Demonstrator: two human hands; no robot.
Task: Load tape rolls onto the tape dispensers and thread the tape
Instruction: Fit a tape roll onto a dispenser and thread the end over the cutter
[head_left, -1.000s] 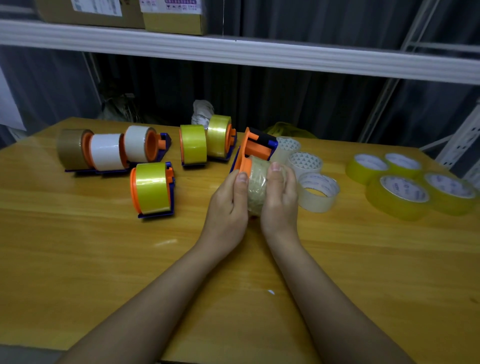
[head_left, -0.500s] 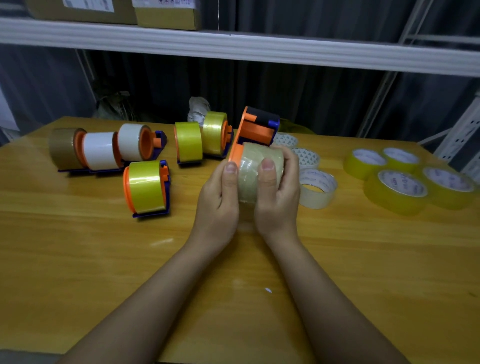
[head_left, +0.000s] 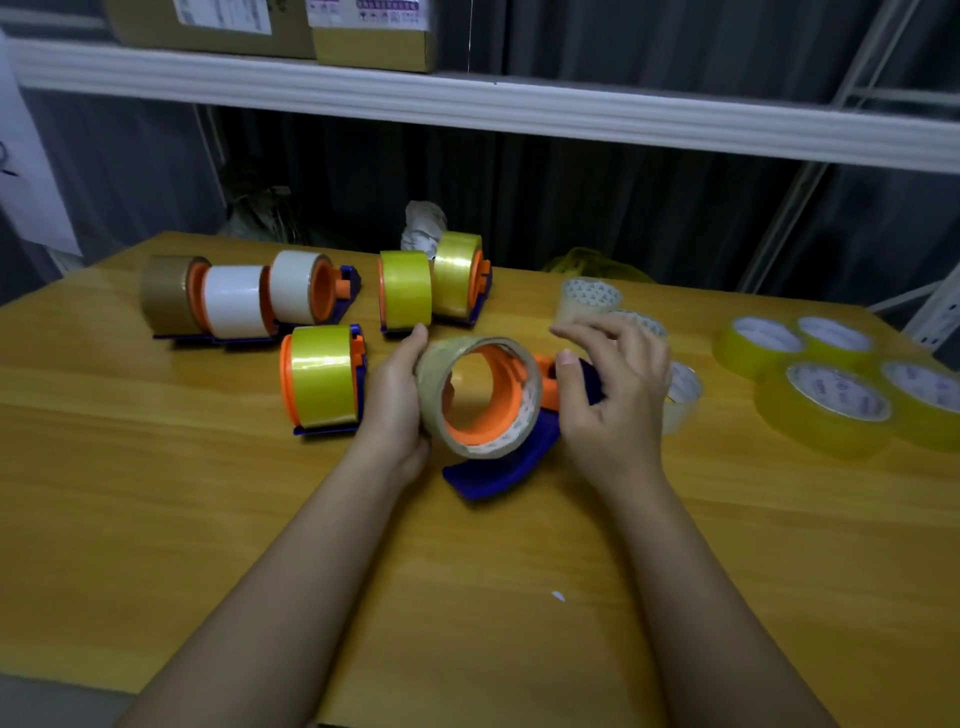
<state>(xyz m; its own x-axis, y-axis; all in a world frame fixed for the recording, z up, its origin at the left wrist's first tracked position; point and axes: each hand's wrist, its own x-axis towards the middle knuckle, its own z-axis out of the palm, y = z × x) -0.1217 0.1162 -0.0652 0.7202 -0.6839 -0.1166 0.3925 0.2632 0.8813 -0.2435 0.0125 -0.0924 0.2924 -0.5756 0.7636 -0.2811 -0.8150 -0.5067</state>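
A blue tape dispenser (head_left: 498, 470) with an orange hub (head_left: 501, 400) lies tilted on the table in front of me, its open side facing me. A clear tape roll (head_left: 434, 387) sits around the hub. My left hand (head_left: 395, 400) grips the roll from its left side, thumb over the top. My right hand (head_left: 615, 400) holds the dispenser's right end, thumb on the orange part, with the upper fingers spread loosely above it.
Several loaded dispensers stand behind and to the left: one yellow (head_left: 322, 379), two yellow (head_left: 405, 288), and a row with a brown roll (head_left: 166, 291) and white rolls (head_left: 234, 301). Clear loose rolls (head_left: 587, 299) lie behind my right hand. Yellow loose rolls (head_left: 826, 408) lie at the right.
The dispenser has come down and turned, so the roll's open side now faces me. My right hand has left the roll and now holds the dispenser's right end.
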